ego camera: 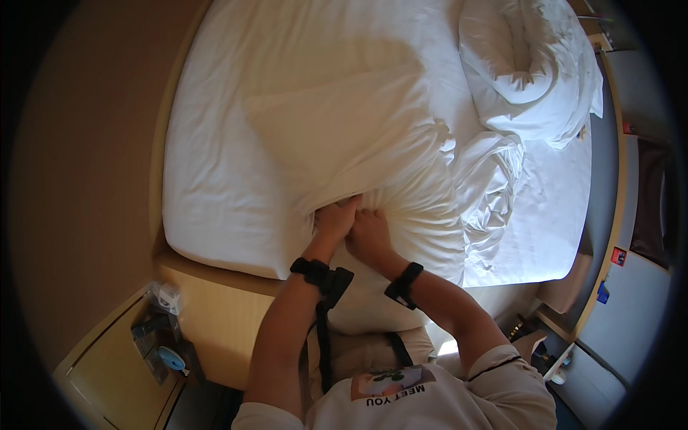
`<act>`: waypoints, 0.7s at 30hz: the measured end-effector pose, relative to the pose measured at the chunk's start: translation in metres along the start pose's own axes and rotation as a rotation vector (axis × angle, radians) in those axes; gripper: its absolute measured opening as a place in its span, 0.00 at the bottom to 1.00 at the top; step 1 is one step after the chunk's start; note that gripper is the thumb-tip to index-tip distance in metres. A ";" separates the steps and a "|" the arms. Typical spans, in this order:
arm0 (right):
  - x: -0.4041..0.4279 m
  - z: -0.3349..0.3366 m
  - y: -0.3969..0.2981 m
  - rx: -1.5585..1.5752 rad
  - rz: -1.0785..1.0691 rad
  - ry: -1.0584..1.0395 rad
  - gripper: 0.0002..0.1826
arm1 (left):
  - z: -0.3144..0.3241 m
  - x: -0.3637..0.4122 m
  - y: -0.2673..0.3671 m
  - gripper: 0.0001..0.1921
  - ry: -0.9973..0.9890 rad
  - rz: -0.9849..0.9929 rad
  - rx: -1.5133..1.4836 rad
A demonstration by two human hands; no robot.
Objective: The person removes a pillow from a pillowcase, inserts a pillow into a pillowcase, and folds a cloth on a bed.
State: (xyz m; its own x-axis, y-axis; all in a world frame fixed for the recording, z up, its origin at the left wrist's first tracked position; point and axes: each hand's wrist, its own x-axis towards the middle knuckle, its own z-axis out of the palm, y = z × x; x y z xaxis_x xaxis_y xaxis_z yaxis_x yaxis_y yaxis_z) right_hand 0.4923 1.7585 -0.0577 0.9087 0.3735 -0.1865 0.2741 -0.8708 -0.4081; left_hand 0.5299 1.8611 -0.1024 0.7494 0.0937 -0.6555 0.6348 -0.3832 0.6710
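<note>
A plump white cloth cover (344, 126), which looks like a pillowcase with a pillow in it, lies across the bed and hangs over its near edge against my body. My left hand (334, 221) grips the cover at a fold, with some fingertips hidden inside the cloth. Right beside it, touching it, my right hand (371, 235) is closed on gathered cloth. Creases fan out from there to the right. Each wrist wears a black strap.
Under the cover is a bed with a white sheet (215, 204). A bunched duvet (527, 70) lies at the far right, crumpled white cloth (492, 199) nearer. A wooden headboard (157, 177) borders the left. A bedside cabinet (118, 371) stands at lower left, a desk (634, 301) at right.
</note>
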 end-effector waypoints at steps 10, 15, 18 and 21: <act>-0.052 -0.070 -0.035 0.274 -0.076 -0.042 0.07 | -0.103 0.067 0.043 0.35 0.070 0.203 0.212; -0.021 -0.054 0.006 0.383 -0.042 0.114 0.09 | -0.068 0.051 0.024 0.34 0.427 0.235 0.184; -0.014 -0.080 0.073 0.295 0.322 0.455 0.18 | -0.049 0.019 0.015 0.38 0.353 0.097 0.260; -0.020 -0.076 0.148 0.109 0.831 0.413 0.30 | -0.017 -0.020 0.024 0.43 0.386 0.387 0.637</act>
State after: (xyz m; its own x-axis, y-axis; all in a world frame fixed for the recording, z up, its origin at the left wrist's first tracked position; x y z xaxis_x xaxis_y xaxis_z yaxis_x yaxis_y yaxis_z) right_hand 0.5384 1.5973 -0.0464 0.8454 -0.5174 -0.1324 -0.5263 -0.7648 -0.3715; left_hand 0.5335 1.8656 -0.0678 0.9779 0.1124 -0.1762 0.1785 -0.8880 0.4238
